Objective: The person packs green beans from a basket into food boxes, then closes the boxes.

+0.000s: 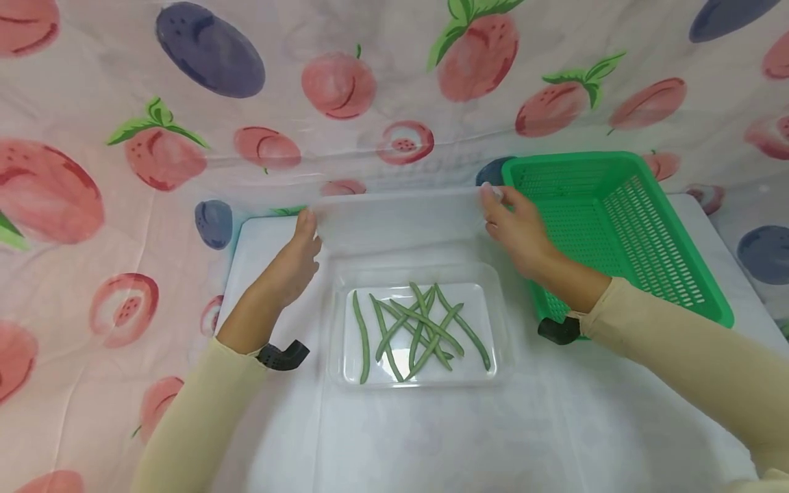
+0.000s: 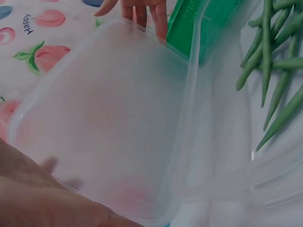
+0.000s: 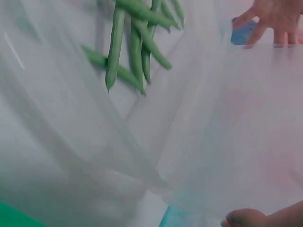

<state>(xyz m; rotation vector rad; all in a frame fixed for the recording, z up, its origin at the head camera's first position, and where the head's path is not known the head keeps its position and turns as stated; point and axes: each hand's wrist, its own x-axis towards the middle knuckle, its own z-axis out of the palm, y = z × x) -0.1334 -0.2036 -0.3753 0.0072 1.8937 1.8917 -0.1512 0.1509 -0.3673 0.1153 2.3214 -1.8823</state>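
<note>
A frosted, see-through plastic lid [image 1: 401, 222] stands raised and tilted behind a clear rectangular container [image 1: 502, 335]. My left hand [image 1: 292, 260] holds its left edge, and my right hand [image 1: 520, 229] pinches the right edge near the upper corner. Several green beans [image 1: 364, 335] lie loosely crossed on the container's floor, one apart at the left. In the left wrist view, the lid [image 2: 109, 109] slants beside the container, with the right hand's fingers [image 2: 158, 19] at its far edge. The right wrist view shows the left hand [image 3: 279, 19] across the lid [image 3: 255, 127].
A green perforated basket [image 1: 653, 239] stands at the right, partly behind my right forearm. White cloth [image 1: 419, 445] covers the table. A fruit-printed sheet [image 1: 382, 41] hangs behind it and along the left. Each wrist wears a black strap-like piece [image 1: 283, 356].
</note>
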